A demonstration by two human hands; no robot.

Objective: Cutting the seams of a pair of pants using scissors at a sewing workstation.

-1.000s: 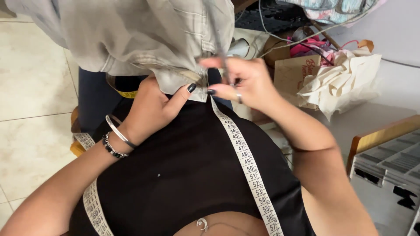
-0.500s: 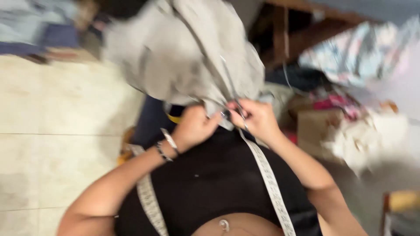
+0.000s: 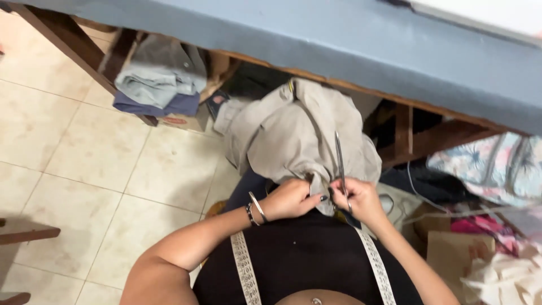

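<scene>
Down at lap level, the person's left hand (image 3: 291, 199) is clenched on a bunched fold of the grey-beige garment (image 3: 293, 133), pinching it just below the main heap of cloth. Right beside it, the right hand (image 3: 358, 199) grips a pair of slim metal scissors (image 3: 339, 158), whose blades point up and lie against the fabric. Both hands nearly touch at the gathered edge, directly under the blue-covered worktop (image 3: 350, 51).

Most of the garment drapes over the knees and rises toward the worktop's wooden frame. A white measuring tape (image 3: 244, 271) hangs round the person's neck, its two ends running down either side of the black top below the hands. To the left of the garment, folded grey and dark clothes (image 3: 161, 85) sit on a box under the worktop.

As a judgement, the trimming looks to be in progress: the seam is held taut and the scissors are at it, yet no cut or loosened thread can be made out.
</scene>
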